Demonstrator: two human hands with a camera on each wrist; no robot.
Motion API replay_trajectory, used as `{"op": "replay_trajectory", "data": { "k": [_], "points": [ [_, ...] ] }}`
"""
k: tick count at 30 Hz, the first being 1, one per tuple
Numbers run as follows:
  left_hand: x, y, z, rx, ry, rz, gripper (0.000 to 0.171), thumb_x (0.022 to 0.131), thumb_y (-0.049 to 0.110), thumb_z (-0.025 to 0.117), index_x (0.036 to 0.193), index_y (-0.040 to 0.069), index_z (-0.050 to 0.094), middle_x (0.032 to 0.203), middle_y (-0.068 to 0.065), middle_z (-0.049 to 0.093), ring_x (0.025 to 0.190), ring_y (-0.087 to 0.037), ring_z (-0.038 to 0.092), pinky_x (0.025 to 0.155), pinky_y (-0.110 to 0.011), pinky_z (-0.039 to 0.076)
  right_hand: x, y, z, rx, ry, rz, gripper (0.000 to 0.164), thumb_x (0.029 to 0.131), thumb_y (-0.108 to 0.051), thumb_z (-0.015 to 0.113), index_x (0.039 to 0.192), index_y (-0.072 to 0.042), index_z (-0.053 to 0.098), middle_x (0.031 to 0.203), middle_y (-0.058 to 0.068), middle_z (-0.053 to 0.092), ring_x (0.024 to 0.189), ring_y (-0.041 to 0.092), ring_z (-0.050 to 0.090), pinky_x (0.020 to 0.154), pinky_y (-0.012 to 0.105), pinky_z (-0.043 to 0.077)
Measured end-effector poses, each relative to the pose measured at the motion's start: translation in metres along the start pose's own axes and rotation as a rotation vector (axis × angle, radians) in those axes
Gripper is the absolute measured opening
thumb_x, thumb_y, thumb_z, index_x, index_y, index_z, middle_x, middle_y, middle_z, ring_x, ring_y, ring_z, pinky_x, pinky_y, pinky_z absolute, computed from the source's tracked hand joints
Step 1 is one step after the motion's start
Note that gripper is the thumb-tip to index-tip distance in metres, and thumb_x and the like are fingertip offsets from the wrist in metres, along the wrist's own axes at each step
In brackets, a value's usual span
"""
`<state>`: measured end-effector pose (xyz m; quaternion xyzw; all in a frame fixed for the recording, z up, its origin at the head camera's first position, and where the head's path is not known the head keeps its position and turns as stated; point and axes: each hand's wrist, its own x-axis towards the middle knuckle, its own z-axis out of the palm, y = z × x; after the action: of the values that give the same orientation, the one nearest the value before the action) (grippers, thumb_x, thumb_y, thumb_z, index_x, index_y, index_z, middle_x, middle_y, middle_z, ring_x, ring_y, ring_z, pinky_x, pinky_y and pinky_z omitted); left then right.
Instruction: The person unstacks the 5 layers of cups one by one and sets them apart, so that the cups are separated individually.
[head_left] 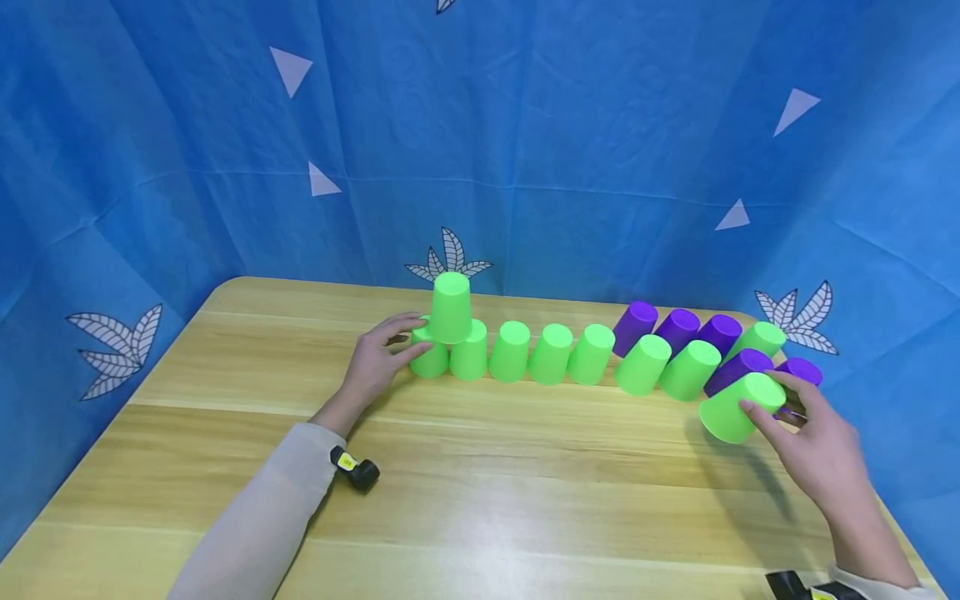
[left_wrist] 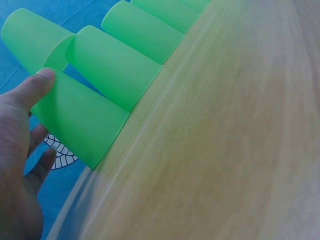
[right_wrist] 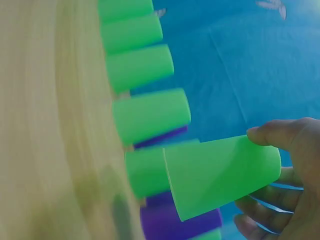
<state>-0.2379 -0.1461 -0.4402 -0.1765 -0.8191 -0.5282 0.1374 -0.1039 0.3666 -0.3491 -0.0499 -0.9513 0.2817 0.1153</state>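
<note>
An upside-down green cup (head_left: 452, 307) stands on the two leftmost cups of a green row. My left hand (head_left: 379, 353) is at the leftmost lower cup (head_left: 427, 360), its thumb by that cup's upper part and its fingers spread on the far side. In the left wrist view, the fingers of the left hand (left_wrist: 22, 130) stand apart from the cup wall. My right hand (head_left: 821, 442) grips another green cup (head_left: 737, 412) near its narrow end, thumb on one side and fingers on the other. That cup is tilted and held above the table, its wide rim towards the left.
More green cups (head_left: 510, 352) continue the row to the right. Behind its right end stand several purple cups (head_left: 636, 327) and another green cup (head_left: 759, 339). All are on a wooden table (head_left: 480, 483). A blue curtain (head_left: 525, 125) hangs behind.
</note>
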Motion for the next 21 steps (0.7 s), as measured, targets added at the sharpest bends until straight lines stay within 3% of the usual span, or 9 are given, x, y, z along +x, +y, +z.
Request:
{"op": "replay_trajectory", "data": {
  "k": [1, 5, 7, 8, 10, 11, 14, 17, 21],
  "points": [
    [0.0, 0.0, 0.0, -0.001, 0.0, -0.001, 0.04, 0.086, 0.023, 0.077, 0.123, 0.01, 0.067, 0.134, -0.005, 0.059, 0.123, -0.023, 0.055, 0.096, -0.041, 0.053, 0.0, 0.006, -0.001, -0.003, 0.002, 0.013, 0.067, 0.094, -0.036, 0.066, 0.144, 0.001, 0.041, 0.123, 0.035, 0.056, 0.107, 0.053, 0.055, 0.059, 0.009, 0.041],
    [0.0, 0.001, 0.0, -0.004, 0.0, -0.004, 0.04, 0.086, 0.022, 0.076, 0.123, 0.01, 0.067, 0.134, -0.005, 0.059, 0.123, -0.024, 0.054, 0.096, -0.041, 0.053, -0.001, 0.027, -0.007, -0.006, 0.012, 0.074, 0.072, 0.094, -0.038, 0.066, 0.145, 0.003, 0.037, 0.124, 0.037, 0.054, 0.096, 0.035, 0.065, 0.057, 0.006, 0.041],
    [0.0, 0.001, 0.0, 0.0, -0.001, -0.006, 0.04, 0.086, 0.022, 0.076, 0.123, 0.01, 0.067, 0.135, -0.005, 0.059, 0.123, -0.024, 0.054, 0.096, -0.041, 0.053, -0.001, 0.036, -0.009, -0.009, 0.026, 0.105, 0.072, 0.094, -0.037, 0.066, 0.145, 0.004, 0.036, 0.124, 0.037, 0.054, 0.086, 0.015, 0.064, 0.056, 0.004, 0.04],
    [0.0, 0.001, 0.0, 0.0, -0.001, -0.008, 0.04, 0.086, 0.022, 0.077, 0.123, 0.01, 0.067, 0.135, -0.006, 0.059, 0.123, -0.024, 0.054, 0.096, -0.041, 0.053, -0.001, 0.039, -0.009, -0.016, 0.03, 0.121, 0.073, 0.094, -0.038, 0.065, 0.145, 0.005, 0.036, 0.124, 0.038, 0.054, 0.085, 0.016, 0.065, 0.055, 0.004, 0.04],
    [0.0, 0.001, 0.0, 0.0, -0.002, -0.011, 0.04, 0.086, 0.022, 0.077, 0.123, 0.01, 0.067, 0.135, -0.006, 0.059, 0.124, -0.024, 0.054, 0.096, -0.041, 0.053, 0.0, 0.046, -0.011, -0.029, 0.036, 0.156, 0.073, 0.095, -0.039, 0.063, 0.145, 0.006, 0.035, 0.126, 0.039, 0.052, 0.094, 0.035, 0.066, 0.054, 0.007, 0.04],
    [0.0, 0.001, 0.0, -0.002, -0.003, -0.012, 0.04, 0.086, 0.022, 0.077, 0.123, 0.01, 0.067, 0.135, -0.006, 0.058, 0.124, -0.024, 0.054, 0.096, -0.041, 0.053, 0.0, 0.05, -0.012, -0.036, 0.038, 0.175, 0.074, 0.095, -0.039, 0.062, 0.146, 0.006, 0.034, 0.126, 0.039, 0.051, 0.096, 0.036, 0.065, 0.059, 0.012, 0.046],
    [0.0, 0.001, 0.0, -0.004, -0.001, -0.013, 0.04, 0.086, 0.022, 0.077, 0.123, 0.01, 0.067, 0.135, -0.005, 0.058, 0.124, -0.024, 0.054, 0.096, -0.042, 0.053, 0.001, 0.059, -0.015, -0.062, 0.037, 0.222, 0.075, 0.097, -0.041, 0.058, 0.147, 0.007, 0.03, 0.129, 0.041, 0.047, 0.11, 0.059, 0.051, 0.076, 0.041, 0.054],
    [0.0, 0.001, 0.0, -0.002, -0.001, -0.016, 0.039, 0.086, 0.022, 0.076, 0.123, 0.011, 0.067, 0.135, -0.005, 0.058, 0.124, -0.023, 0.054, 0.096, -0.041, 0.053, 0.002, 0.07, -0.017, -0.08, 0.045, 0.263, 0.075, 0.098, -0.041, 0.056, 0.148, 0.008, 0.027, 0.131, 0.043, 0.044, 0.111, 0.06, 0.048, 0.087, 0.068, 0.041],
    [0.0, 0.001, 0.0, -0.003, -0.004, -0.018, 0.04, 0.086, 0.023, 0.076, 0.123, 0.011, 0.067, 0.135, -0.005, 0.058, 0.124, -0.023, 0.053, 0.097, -0.041, 0.053, 0.002, 0.081, -0.018, -0.106, 0.071, 0.288, 0.073, 0.098, -0.04, 0.055, 0.147, 0.008, 0.028, 0.13, 0.042, 0.044, 0.111, 0.058, 0.047, 0.094, 0.069, 0.034]
  ]
}}
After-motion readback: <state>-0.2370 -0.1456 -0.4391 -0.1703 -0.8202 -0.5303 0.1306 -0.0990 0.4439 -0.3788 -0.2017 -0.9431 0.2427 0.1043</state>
